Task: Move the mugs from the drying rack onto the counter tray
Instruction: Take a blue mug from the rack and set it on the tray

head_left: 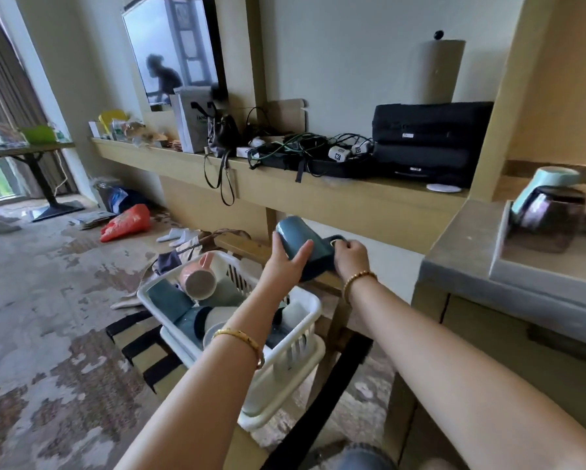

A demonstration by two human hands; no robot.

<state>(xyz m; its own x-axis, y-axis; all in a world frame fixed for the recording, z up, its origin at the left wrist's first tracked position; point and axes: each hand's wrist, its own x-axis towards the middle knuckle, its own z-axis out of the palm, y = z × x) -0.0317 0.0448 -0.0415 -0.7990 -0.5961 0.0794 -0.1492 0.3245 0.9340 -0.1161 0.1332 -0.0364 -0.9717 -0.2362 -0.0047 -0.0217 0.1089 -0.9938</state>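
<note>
Above the rack (298,337) at frame centre, I am gripping a glazed, slippery, breakable mug (300,247), left hand (285,262) cupping its body, right hand (351,254) pinching its handle.

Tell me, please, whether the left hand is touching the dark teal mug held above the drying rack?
Touching. The head view shows the left hand curled against the side of the dark teal mug, with the right hand gripping its handle.

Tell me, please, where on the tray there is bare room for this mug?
The tray is bare in front of the dark mug and pale mug, toward its near edge. Its back, where they stand, is crowded.
</note>
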